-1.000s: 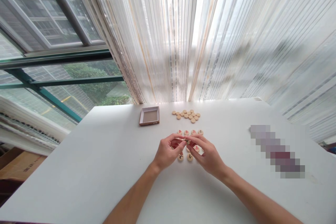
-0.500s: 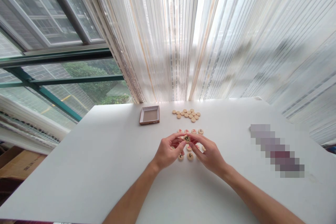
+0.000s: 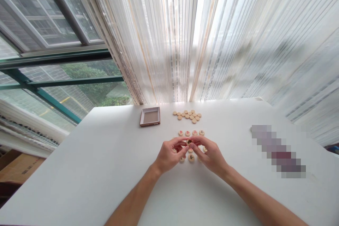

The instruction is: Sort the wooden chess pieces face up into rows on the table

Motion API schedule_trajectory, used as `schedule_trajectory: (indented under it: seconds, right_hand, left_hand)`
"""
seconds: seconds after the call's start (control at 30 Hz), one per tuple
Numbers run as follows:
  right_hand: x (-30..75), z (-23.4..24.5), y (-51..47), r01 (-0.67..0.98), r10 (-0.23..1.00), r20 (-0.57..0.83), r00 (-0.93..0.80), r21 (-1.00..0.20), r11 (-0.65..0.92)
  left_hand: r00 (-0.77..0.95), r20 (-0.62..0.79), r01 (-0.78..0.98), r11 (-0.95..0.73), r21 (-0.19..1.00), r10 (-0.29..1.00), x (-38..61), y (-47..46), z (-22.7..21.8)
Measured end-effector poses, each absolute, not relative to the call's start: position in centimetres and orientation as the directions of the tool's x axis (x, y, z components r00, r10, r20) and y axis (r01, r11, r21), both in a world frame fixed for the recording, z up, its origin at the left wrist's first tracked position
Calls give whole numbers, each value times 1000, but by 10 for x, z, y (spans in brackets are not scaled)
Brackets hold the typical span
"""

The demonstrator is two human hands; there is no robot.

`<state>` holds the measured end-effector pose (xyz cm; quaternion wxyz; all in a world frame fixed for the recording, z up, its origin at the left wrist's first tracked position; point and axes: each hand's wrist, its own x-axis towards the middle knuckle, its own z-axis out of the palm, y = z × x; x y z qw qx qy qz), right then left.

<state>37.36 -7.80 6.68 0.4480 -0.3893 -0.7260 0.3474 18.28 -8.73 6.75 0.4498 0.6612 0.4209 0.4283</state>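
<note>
Between the fingertips of both hands is a round wooden Chinese chess piece (image 3: 189, 142) with a black character on its face. My left hand (image 3: 172, 152) pinches it from the left, and my right hand (image 3: 209, 152) from the right. Below and around the hands lie more face-up pieces in rows, partly covered by my fingers. The far row includes a red-marked piece (image 3: 195, 132) and a black-marked piece (image 3: 201, 132). Nearest to me, a black-marked piece (image 3: 191, 157) shows between my wrists.
Farther back, several plain-topped pieces (image 3: 187, 116) lie in a loose cluster. To their left stands a shallow open box (image 3: 150, 116). A pixelated object (image 3: 278, 151) lies on the white table (image 3: 106, 169) at right. Curtains (image 3: 164, 60) hang behind the table's far edge.
The held piece has tilted, so its face now shows less fully. Both hands stay joined around it in nearly the same place; the whole view has shifted slightly.
</note>
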Motion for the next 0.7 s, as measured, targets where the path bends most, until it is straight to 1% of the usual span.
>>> schedule_trajectory:
  seconds: [0.2, 0.37, 0.5, 0.7]
  right_hand:
    - [372, 69, -79, 283, 907, 354, -227, -867, 409]
    - [372, 67, -80, 301, 899, 378, -221, -851, 431]
    - [373, 68, -80, 321, 891, 388, -238, -834, 449]
    - [373, 70, -80, 321, 892, 363, -268, -840, 438]
  left_hand:
    - [290, 254, 241, -327, 914, 923, 184, -88, 64]
    - [294, 296, 267, -376, 887, 909, 185, -88, 65]
    - [300, 297, 271, -380, 885, 906, 185, -88, 66]
    - [284, 278, 274, -356, 893, 918, 183, -88, 69]
